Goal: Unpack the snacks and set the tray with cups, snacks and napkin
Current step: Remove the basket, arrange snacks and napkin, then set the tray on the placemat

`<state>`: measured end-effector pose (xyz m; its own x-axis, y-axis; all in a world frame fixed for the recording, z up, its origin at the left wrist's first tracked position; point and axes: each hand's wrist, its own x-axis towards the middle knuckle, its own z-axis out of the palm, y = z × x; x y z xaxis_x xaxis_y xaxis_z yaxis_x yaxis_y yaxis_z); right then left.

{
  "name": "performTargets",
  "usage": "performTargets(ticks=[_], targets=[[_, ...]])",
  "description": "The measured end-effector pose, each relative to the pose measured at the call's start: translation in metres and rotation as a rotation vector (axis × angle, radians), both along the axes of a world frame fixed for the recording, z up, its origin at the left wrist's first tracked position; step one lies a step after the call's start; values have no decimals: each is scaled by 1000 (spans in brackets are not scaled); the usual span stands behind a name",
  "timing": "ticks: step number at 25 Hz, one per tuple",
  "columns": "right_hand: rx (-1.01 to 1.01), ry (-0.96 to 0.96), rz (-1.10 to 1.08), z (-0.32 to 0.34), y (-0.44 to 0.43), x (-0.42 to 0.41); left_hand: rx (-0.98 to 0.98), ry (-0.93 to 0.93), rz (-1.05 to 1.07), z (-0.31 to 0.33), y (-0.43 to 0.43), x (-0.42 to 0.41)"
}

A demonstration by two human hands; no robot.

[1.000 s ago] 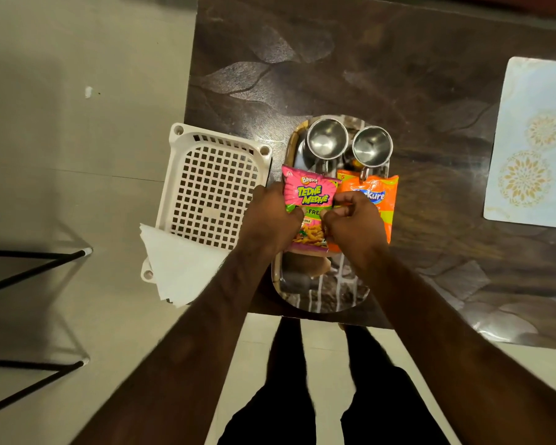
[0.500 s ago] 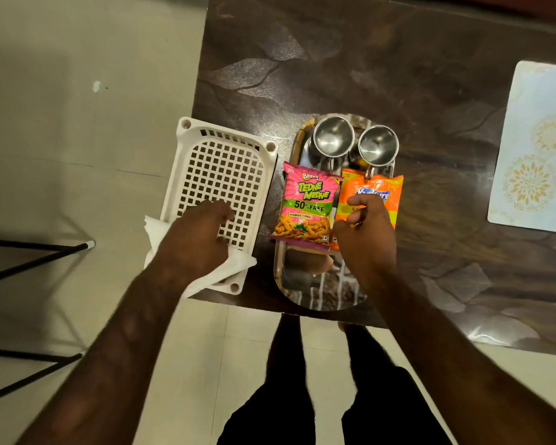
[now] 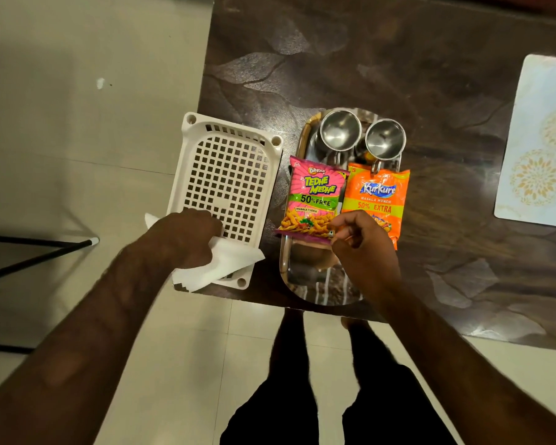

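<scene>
A shiny steel tray (image 3: 321, 284) lies at the table's near edge. Two steel cups (image 3: 340, 130) (image 3: 385, 139) stand side by side at its far end. A pink snack packet (image 3: 313, 195) and an orange snack packet (image 3: 379, 197) lie next to each other on the tray. My right hand (image 3: 363, 242) pinches the pink packet's near corner. My left hand (image 3: 182, 237) grips a white napkin (image 3: 220, 268) at the near end of a white perforated basket (image 3: 228, 178), which holds nothing else.
A pale patterned placemat (image 3: 540, 146) lies at the right of the dark table (image 3: 398, 59). The basket overhangs the table's left edge. Black metal legs (image 3: 39, 252) stand on the tiled floor at left. My own legs show below the table edge.
My left hand let go of the pink packet, moved left to the basket and closed on the napkin. The pink packet now lies on the tray. My right hand stayed at the packets.
</scene>
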<state>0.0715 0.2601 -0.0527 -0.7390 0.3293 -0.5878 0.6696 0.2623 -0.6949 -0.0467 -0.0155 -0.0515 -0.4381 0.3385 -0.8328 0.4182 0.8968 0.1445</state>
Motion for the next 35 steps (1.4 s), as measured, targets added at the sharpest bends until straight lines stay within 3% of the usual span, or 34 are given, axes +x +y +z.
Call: performTargets(ticks=[3,6,8,10,16,19,25,28,35], targets=[[-178,-18,82,13,0,0,187,-288,365,26,-1,-15],[-566,-182,121,23,-6,12,508,-533,739,45,8,-14],[-768,-318,142,27,-15,24,603,-648,850,42,21,-6],[-847,-332,136,25,-25,34,626,-669,890,32,35,7],[-795,-263,-157,11,-38,47,635,-485,870,8,69,38],[-678,-227,-266,6,-31,56,700,-552,779,7,78,51],[-632,-424,-328,4,-10,106,559,-596,635,0,93,77],[-645,-412,-511,-3,-4,125,479,-593,739,0,87,72],[-672,-403,-793,-23,4,107,432,-331,950,5,62,46]])
